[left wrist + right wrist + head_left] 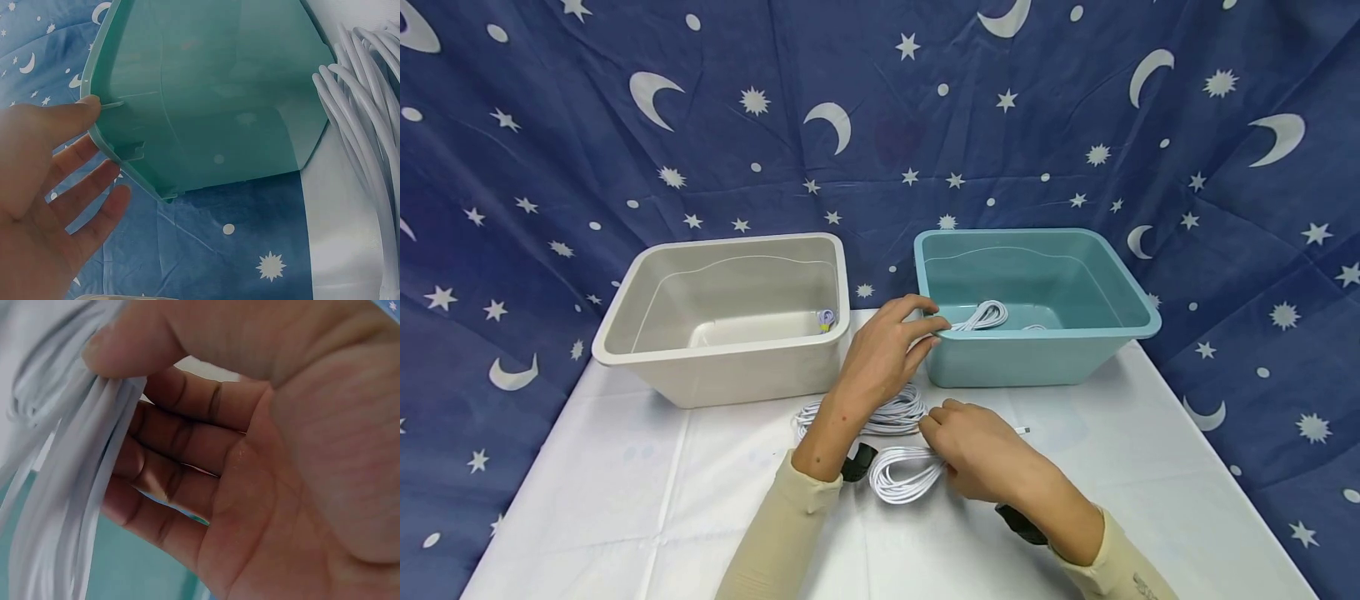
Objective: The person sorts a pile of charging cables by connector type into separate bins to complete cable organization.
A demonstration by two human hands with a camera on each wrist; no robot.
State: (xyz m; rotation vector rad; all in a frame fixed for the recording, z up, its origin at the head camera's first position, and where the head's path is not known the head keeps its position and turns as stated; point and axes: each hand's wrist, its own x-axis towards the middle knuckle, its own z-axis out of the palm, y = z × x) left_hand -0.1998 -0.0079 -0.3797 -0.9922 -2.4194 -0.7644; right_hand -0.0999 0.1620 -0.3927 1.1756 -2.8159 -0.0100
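Note:
Between thumb and fingers, my right hand [977, 450] pinches a coiled white cable [898, 492] low over the table, as the right wrist view shows up close. A white plug end [1023, 431] sticks out past that hand. My left hand [883, 350] reaches to the near left corner of the teal bin [1037, 358], its spread fingers right at the rim. Under the left wrist lies a pile of coiled white cables [898, 414]. Another white cable coil [988, 315] is inside the teal bin, near the left hand's fingertips.
To the left stands a beige bin [722, 375] with a small purple and yellow cable bundle [826, 318] in its right end. A white cloth [587, 500] covers the table. Behind the bins hangs a blue curtain [880, 125] with moons and stars.

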